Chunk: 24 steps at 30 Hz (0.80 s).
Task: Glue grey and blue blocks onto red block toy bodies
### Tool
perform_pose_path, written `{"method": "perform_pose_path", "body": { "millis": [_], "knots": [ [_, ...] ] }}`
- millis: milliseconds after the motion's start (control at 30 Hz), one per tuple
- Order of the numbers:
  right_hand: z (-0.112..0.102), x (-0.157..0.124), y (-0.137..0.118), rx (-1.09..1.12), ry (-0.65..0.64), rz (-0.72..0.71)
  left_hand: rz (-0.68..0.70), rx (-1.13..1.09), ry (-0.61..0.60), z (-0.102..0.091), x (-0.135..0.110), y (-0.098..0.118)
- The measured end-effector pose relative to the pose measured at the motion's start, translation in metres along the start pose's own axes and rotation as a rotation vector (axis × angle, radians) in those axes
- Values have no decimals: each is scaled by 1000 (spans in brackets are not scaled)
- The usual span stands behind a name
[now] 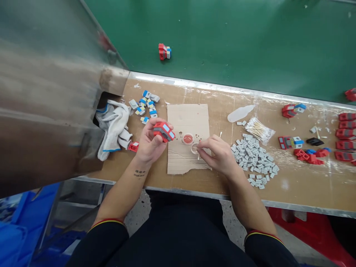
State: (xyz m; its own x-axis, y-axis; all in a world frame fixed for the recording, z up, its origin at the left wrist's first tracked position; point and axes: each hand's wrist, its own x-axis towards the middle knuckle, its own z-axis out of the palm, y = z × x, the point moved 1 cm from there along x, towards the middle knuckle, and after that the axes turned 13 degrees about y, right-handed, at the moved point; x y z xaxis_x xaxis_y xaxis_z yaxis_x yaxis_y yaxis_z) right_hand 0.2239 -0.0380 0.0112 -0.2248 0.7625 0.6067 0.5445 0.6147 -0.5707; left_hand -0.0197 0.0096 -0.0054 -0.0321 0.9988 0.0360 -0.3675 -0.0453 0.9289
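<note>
My left hand (152,142) is wrapped round a red and grey toy vehicle part (164,132) with light-blue windows, held above the cardboard's left edge. My right hand (215,152) pinches at a small clear dish (194,148). A cotton swab (198,157) shows its white tip just below those fingertips; the rest is hidden by the fingers. Beside the clear dish stands another small dish (187,139) of reddish liquid. Both dishes rest on a torn piece of cardboard (180,163). Another swab tip (220,134) sticks out beyond my right hand.
Grey pieces (253,155) lie heaped right of my right hand, below a bag of swabs (259,129). Blue, white and yellow parts (147,104) and white gloves (112,126) are on the left, by a metal panel (50,89). Red toys (346,135) line the far right.
</note>
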Motion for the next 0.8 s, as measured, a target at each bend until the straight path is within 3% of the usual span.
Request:
{"method": "perform_pose_path", "body": {
  "millis": [167, 467, 600, 700, 800],
  "knots": [
    [2, -3, 2, -17, -9, 5, 123, 14, -13, -3, 0, -2],
    [6, -1, 1, -9, 1, 23, 379, 255, -8, 1, -4, 5],
    [-3, 2, -2, 22, 3, 10, 497, 380, -38, 7, -10, 7],
    [-17, 5, -9, 79, 142, 16, 606, 465, -49, 11, -15, 7],
    [-28, 5, -19, 189, 369, 41, 669, 518, -79, 15, -20, 6]
  ]
}}
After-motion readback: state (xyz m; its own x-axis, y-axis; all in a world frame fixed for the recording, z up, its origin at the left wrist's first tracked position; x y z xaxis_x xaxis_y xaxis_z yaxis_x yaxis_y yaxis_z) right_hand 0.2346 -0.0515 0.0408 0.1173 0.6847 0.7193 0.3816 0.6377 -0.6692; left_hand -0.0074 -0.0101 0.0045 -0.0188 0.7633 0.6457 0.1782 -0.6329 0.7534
